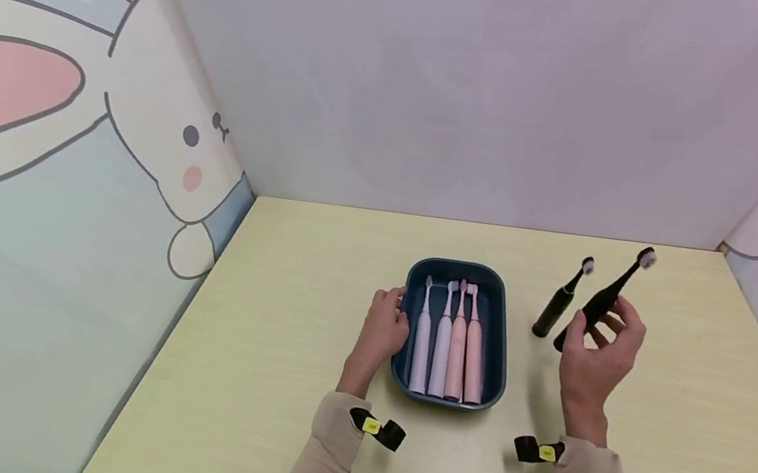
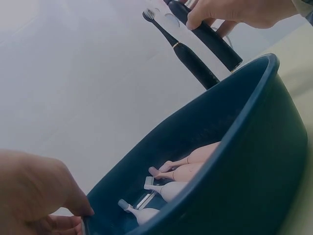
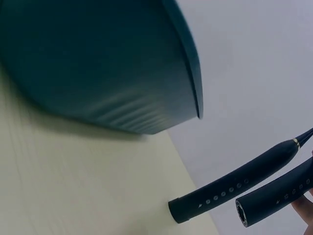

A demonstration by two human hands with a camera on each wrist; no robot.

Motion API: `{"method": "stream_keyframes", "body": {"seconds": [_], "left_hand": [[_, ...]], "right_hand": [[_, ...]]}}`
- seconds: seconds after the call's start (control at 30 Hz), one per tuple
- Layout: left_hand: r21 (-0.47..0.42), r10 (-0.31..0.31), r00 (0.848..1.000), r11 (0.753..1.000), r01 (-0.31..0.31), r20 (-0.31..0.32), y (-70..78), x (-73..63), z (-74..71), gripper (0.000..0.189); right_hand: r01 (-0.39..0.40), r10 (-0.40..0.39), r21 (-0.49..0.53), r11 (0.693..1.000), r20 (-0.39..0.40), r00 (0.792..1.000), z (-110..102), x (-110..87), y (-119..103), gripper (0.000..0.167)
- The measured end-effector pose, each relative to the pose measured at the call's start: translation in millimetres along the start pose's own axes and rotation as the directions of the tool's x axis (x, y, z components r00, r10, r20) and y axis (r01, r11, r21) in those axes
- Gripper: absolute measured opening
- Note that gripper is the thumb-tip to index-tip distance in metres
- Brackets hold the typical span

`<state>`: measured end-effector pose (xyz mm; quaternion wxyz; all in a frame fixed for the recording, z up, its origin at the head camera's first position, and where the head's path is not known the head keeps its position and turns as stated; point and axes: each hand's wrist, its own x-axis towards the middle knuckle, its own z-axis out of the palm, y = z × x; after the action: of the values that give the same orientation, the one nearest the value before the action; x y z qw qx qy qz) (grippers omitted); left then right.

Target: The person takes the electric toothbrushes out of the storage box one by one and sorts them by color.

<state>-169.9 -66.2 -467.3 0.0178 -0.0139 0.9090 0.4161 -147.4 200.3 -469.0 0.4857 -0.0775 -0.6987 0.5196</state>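
Observation:
A dark blue bin (image 1: 499, 368) holds two pale lavender electric toothbrushes (image 1: 421, 354) and two pink ones (image 1: 454, 360), lying side by side with their brush heads toward the far end. My left hand (image 1: 384, 326) grips the bin's left rim, thumb over the edge in the left wrist view. To the right, my right hand (image 1: 598, 364) holds a black electric toothbrush (image 1: 599, 305) by its handle, brush head up and tilted right. Just left of it, a second black electric toothbrush (image 1: 554, 308) stands upright on the table, its base on the surface in the right wrist view.
The pale yellow table (image 1: 273, 319) runs back to a plain light wall (image 1: 479, 102). Side panels with cartoon drawings, one a rabbit (image 1: 154, 129), close off the left and right. The bin stands between both arms.

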Motion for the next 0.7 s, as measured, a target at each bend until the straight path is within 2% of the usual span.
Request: {"method": "stream_keyframes", "body": {"seconds": [0.2,0.37,0.7], "left_hand": [[-0.002,0.005,1.000,1.000,-0.005,-0.001,-1.3,0.5,-0.3,0.045],[0.005,0.008,1.000,1.000,-0.008,-0.007,-1.4,0.6,0.0,0.044],[-0.008,-0.005,1.000,1.000,0.005,-0.002,-1.8,0.7,1.3,0.044]], "right_hand": [[-0.063,0.062,-0.039,0.997,-0.021,0.998,1,4.5,12,0.046],[-0.108,0.108,-0.061,0.992,0.006,0.994,3,8.2,24,0.046],[-0.116,0.120,-0.061,0.991,0.055,0.991,1,15.8,44,0.043]]}}
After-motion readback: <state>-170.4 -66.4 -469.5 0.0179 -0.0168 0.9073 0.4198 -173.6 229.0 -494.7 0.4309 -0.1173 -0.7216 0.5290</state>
